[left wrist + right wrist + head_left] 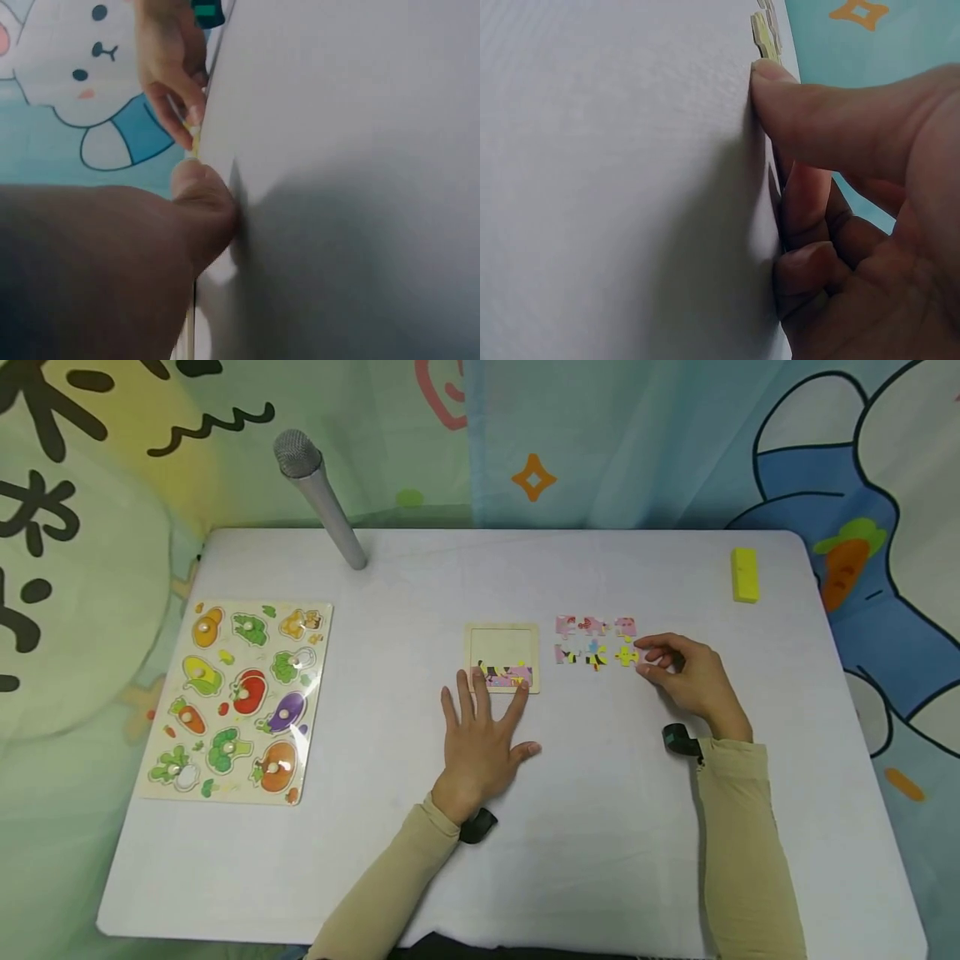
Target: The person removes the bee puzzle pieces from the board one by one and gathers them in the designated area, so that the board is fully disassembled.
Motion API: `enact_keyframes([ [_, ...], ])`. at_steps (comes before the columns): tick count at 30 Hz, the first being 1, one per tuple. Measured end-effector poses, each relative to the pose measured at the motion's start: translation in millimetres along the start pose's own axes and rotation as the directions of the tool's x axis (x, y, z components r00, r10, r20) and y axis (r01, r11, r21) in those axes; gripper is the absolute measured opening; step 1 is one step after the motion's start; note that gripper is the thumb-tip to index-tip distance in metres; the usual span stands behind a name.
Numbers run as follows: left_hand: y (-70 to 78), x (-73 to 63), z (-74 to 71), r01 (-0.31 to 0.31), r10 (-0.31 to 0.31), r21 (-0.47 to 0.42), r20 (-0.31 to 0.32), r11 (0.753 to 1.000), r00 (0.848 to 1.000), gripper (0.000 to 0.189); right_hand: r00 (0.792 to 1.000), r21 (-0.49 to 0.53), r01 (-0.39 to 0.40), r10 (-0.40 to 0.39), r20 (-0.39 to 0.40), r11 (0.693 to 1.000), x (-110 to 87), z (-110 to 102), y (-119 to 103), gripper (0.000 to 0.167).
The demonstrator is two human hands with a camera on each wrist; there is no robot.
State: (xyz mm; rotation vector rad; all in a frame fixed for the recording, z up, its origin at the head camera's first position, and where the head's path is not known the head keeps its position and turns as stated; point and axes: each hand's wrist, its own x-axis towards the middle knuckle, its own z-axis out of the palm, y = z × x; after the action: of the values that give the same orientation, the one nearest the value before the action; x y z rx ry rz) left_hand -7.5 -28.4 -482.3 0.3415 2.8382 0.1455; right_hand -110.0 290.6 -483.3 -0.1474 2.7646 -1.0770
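Observation:
My left hand (480,747) lies spread, its fingertips on the lower part of a small square wooden puzzle tray (502,628). A strip of pink, yellow and black puzzle pieces (510,676) fills the tray's bottom. To the right, my right hand (686,677) has its thumb and index finger at the edges of a puzzle piece (641,657), mostly covered by the fingertips. In the right wrist view the thumb (817,112) meets a yellow piece's edge (762,34). Several loose pieces (592,627) lie in two rows between tray and right hand.
A vegetable knob-puzzle board (247,718) lies at the table's left. A grey microphone (326,497) stands near the back left edge. At the back right is a yellow block (745,575). A printed curtain (600,443) hangs behind the white table (585,860).

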Motion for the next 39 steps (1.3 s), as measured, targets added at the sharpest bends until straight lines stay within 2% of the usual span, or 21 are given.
enact_keyframes([
  [9, 4.2, -3.0, 2.4, 0.026, -0.026, -0.136, 0.000, 0.990, 1.000, 0.081, 1.000, -0.003, -0.003, 0.003, 0.007, 1.000, 0.0, 0, 1, 0.035],
  [19, 14.9, -5.2, 8.3, 0.068, -0.072, -0.060, -0.080, 0.996, 0.994, 0.077, 1.000, -0.017, -0.005, 0.005, 0.004, 1.000, 1.6, 1, 0, 0.034],
  [24, 16.9, -9.0, 11.2, 0.054, -0.065, -0.097, -0.111, 0.994, 0.992, 0.079, 1.000, -0.032, -0.025, 0.025, 0.003, 0.999, 1.2, 1, 2, 0.033],
  [31, 17.4, -11.4, 12.4, 0.038, -0.050, -0.131, -0.084, 0.991, 0.995, 0.084, 0.999, -0.040, -0.032, 0.032, 0.007, 0.999, 0.7, 1, 1, 0.034],
  [39, 9.2, -7.3, 12.9, -0.019, 0.000, -0.173, -0.113, 0.985, 0.994, 0.081, 1.000, -0.038, -0.020, 0.020, -0.001, 0.999, 1.7, 2, 2, 0.034],
])
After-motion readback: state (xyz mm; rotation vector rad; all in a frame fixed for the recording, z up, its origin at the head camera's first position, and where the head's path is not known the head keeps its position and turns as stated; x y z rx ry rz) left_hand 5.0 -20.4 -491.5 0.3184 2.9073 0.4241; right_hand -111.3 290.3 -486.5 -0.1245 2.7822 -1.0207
